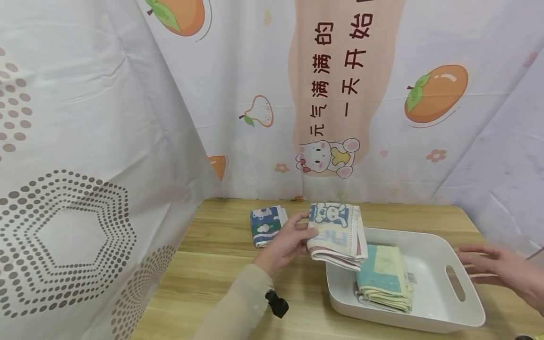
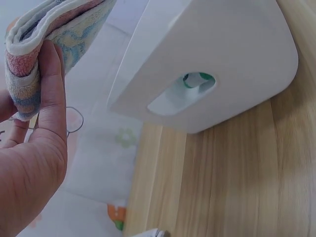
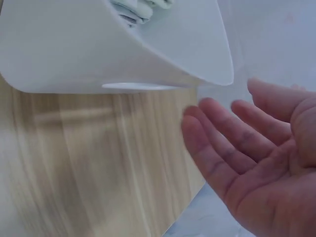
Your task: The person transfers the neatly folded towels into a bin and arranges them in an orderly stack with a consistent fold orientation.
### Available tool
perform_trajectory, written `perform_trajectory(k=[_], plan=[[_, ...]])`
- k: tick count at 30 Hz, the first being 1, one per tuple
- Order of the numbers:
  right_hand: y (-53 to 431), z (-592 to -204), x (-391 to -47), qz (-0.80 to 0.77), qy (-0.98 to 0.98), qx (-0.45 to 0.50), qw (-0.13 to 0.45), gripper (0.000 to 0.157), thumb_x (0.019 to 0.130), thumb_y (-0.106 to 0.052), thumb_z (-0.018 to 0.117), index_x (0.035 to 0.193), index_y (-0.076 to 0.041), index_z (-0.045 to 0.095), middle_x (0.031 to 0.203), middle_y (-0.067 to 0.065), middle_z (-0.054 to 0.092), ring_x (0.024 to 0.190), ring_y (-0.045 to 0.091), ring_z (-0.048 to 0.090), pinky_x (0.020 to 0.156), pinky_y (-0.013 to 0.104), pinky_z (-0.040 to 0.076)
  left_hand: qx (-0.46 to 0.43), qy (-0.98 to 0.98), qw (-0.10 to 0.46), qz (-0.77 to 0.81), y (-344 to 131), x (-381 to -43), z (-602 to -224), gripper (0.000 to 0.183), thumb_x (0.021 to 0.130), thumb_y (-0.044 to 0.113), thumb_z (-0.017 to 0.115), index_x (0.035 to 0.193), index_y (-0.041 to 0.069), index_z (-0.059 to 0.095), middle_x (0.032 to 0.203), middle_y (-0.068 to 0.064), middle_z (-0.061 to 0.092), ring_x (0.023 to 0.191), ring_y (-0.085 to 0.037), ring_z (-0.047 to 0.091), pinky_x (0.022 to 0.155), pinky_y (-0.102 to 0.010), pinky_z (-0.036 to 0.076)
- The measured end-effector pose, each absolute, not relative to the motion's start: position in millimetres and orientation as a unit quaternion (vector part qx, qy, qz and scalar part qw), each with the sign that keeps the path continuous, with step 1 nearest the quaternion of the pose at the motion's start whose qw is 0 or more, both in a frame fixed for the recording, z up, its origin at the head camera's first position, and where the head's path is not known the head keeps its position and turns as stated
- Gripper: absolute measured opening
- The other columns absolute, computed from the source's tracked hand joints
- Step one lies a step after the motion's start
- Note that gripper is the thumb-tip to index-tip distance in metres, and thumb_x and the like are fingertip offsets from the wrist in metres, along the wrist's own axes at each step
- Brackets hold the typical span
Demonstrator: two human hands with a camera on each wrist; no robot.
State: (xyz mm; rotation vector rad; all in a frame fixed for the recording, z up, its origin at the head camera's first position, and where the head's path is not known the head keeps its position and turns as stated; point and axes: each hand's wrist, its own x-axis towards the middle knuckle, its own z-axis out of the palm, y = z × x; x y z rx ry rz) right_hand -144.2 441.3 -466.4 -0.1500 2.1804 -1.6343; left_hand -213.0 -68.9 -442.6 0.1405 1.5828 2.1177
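Observation:
My left hand point(image 1: 290, 240) pinches a folded towel point(image 1: 335, 231), cream with a blue bear panel, raised at the left rim of a white plastic bin point(image 1: 429, 283). The left wrist view shows the thumb and fingers on both faces of that towel point(image 2: 24, 74), with its white hems and pink inner layer. Inside the bin lies a folded yellow and teal towel point(image 1: 382, 274). My right hand point(image 1: 501, 269) hangs beside the bin's right end with fingers loosely extended; in the right wrist view its palm point(image 3: 266, 163) holds nothing.
A folded blue and green towel point(image 1: 267, 225) lies on the wooden table point(image 1: 204, 274) left of the bin. Printed white curtains point(image 1: 255, 156) hang behind the table and along its sides. The bin has an oval handle hole at its end.

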Motion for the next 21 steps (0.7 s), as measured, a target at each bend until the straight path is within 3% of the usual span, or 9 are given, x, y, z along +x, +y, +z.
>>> perform_trajectory(k=[4, 8, 11, 14, 21], plan=[[437, -463, -146, -0.585, 0.800, -0.044, 0.124, 0.048, 0.109, -0.005, 0.042, 0.110, -0.048, 0.063, 0.104, -0.017, 0.075, 0.092, 0.004, 0.072, 0.074, 0.026, 0.060, 0.059, 0.576, 0.248, 0.776, -62, -214, -444, 0.048, 0.097, 0.006, 0.068, 0.141, 0.016, 0.052, 0.122, -0.016, 0.070, 0.090, -0.022, 0.071, 0.070, -0.032, 0.059], [428, -456, -148, -0.535, 0.842, -0.016, 0.072, 0.035, 0.109, -0.013, 0.050, 0.114, -0.046, 0.061, 0.106, -0.026, 0.070, 0.090, -0.001, 0.069, 0.072, 0.019, 0.056, 0.063, 0.576, 0.251, 0.775, -57, -213, -443, 0.047, 0.097, 0.006, 0.067, 0.140, 0.016, 0.052, 0.121, -0.016, 0.070, 0.089, -0.022, 0.071, 0.069, -0.033, 0.059], [420, -450, -149, -0.497, 0.865, -0.007, 0.072, 0.025, 0.108, -0.023, 0.053, 0.123, -0.043, 0.058, 0.109, -0.030, 0.067, 0.092, -0.002, 0.067, 0.071, 0.015, 0.047, 0.061, 0.579, 0.255, 0.772, -54, -213, -442, 0.046, 0.097, 0.007, 0.067, 0.140, 0.016, 0.052, 0.121, -0.015, 0.070, 0.090, -0.022, 0.071, 0.070, -0.032, 0.059], [407, -445, -152, -0.487, 0.870, -0.016, 0.078, 0.025, 0.109, -0.026, 0.052, 0.132, -0.036, 0.054, 0.113, -0.024, 0.070, 0.095, 0.001, 0.069, 0.073, 0.016, 0.049, 0.059, 0.579, 0.261, 0.771, -51, -213, -441, 0.046, 0.098, 0.007, 0.067, 0.140, 0.017, 0.052, 0.122, -0.014, 0.070, 0.090, -0.021, 0.071, 0.070, -0.031, 0.058], [371, -434, -160, -0.501, 0.858, -0.045, 0.104, 0.050, 0.110, -0.030, 0.049, 0.151, -0.003, 0.037, 0.121, -0.013, 0.071, 0.103, 0.004, 0.069, 0.082, 0.026, 0.059, 0.065, 0.578, 0.269, 0.768, -42, -213, -438, 0.046, 0.098, 0.007, 0.067, 0.139, 0.019, 0.053, 0.120, -0.012, 0.071, 0.087, -0.019, 0.070, 0.068, -0.030, 0.058]])
